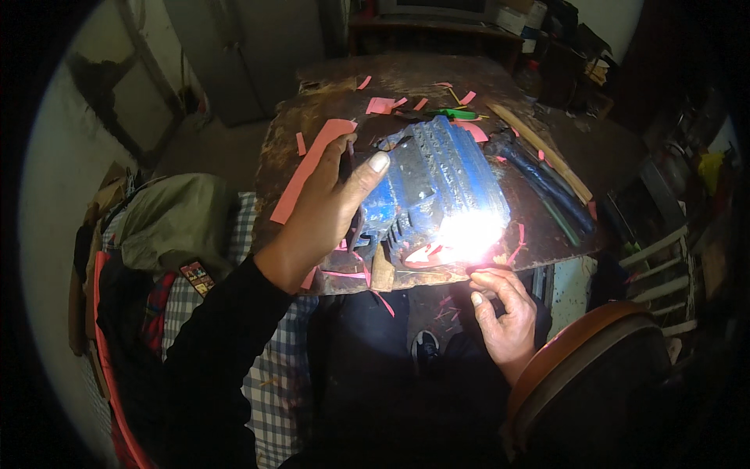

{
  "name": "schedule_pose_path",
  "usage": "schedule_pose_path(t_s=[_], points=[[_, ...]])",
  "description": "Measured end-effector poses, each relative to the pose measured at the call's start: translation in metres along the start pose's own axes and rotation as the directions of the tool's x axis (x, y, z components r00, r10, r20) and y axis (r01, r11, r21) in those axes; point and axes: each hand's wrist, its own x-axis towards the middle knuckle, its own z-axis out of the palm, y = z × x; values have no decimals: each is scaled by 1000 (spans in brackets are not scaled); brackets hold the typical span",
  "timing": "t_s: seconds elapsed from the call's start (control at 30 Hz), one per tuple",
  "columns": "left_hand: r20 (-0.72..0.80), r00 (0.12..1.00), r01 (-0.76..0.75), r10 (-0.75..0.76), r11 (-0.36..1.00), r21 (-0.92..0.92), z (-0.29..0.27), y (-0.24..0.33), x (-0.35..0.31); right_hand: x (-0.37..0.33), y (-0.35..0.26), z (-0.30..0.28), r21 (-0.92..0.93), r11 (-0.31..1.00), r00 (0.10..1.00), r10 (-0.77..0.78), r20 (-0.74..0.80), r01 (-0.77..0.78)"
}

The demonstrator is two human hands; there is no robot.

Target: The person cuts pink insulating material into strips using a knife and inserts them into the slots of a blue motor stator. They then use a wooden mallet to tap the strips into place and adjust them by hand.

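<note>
Left of the bench (pixel 437 74): green bag (pixel 178 227) and checked cloth (pixel 273 391). A long pink strip (pixel 311 173) lies on the bench's left side, just beyond the left hand (pixel 324 199). That hand is closed around a dark bar (pixel 348 160), thumb stretched toward the blue block (pixel 437 176).

Block sits mid-bench, to the right of the left hand, and beyond and left of the right hand (pixel 506 316). Its ridges run away from the person, near end leaning right. Left hand is nearer; right hand is at the bench's near edge, apart from the block's body.

Block: scuffed, chipped blue, with a grey-black band. Wooden peg (pixel 382 270) at its near side; pink piece (pixel 426 254) under glare. Right hand: fingers bent, thumb close; cannot tell whether it pinches anything. Farther right: dark tool (pixel 547 187), wooden stick (pixel 543 152).
</note>
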Motion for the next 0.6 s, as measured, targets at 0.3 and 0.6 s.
schedule_pose_path(t_s=[0.3,0.6], points=[[-141,985,-117,101,986,-115,-61,-22,-24,-1,-5,4,-39,997,998,60,19,-59],[-112,939,-228,327,830,510,-119,-64,-85,-2,-62,42,63,987,965,-158,208,148]])
